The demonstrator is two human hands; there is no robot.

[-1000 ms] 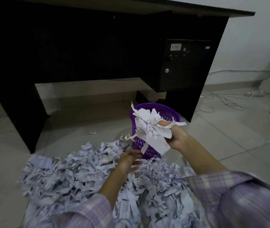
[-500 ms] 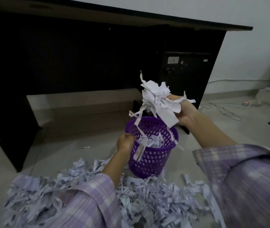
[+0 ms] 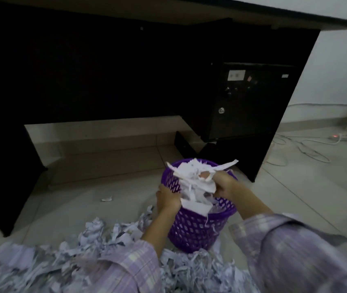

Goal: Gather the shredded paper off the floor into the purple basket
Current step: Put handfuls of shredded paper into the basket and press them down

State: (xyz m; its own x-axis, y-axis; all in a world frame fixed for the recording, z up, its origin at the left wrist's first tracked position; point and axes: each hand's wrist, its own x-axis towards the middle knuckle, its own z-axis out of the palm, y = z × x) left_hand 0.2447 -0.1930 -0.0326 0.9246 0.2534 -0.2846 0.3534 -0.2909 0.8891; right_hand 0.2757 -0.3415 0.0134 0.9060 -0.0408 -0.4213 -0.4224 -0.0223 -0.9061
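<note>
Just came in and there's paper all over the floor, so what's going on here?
A person is clearing shredded paper into a purple basket that stands on the tiled floor in front of a black desk. The right hand grips a handful of shreds and holds it over the basket's mouth. The left hand holds the basket's rim. A big pile of shreds lies on the floor beside the basket, and one stray scrap lies apart, towards the desk.
</note>
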